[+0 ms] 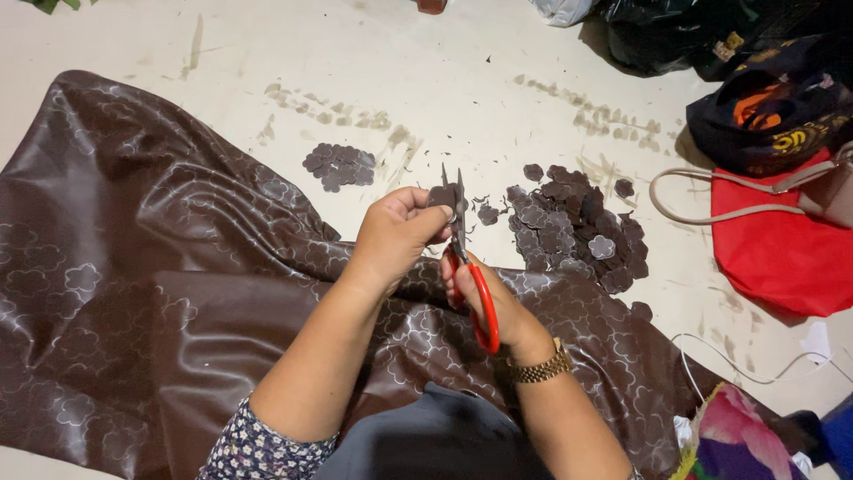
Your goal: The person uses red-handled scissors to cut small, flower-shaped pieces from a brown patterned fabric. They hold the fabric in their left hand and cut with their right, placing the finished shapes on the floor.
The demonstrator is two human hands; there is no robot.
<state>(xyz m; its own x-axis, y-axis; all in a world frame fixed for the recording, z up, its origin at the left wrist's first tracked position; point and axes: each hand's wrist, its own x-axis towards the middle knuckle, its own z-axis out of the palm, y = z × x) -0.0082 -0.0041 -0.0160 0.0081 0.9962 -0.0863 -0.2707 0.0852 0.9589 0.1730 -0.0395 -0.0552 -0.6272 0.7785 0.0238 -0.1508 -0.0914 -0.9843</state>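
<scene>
Your left hand [395,233] is raised in front of you, its fingertips pinching a small brown fabric piece [442,196]. Your right hand [484,302] sits just below and to the right of it, fingers closed through the red handles of a pair of scissors [462,258]. The scissor blades point up and away from you, touching the pinched piece, their tips slightly parted. A gold-coloured wristwatch [540,366] circles your right wrist.

Beneath both hands and forearms spreads a large sheet of glossy brown fabric [133,267], printed with pale flower outlines and lying in folds on the pale floor [426,80]. Just beyond your right hand lies a big pile of cut flower shapes [573,227] in the same brown. A smaller pile of cut shapes [339,165] lies beyond your left hand, a little to its left.

Well to the right of your right hand, a red bag [782,249] with a beige strap rests on the floor, with a dark bag [769,111] beyond it. Near your right elbow is a bright pink and multicoloured cloth [742,436].
</scene>
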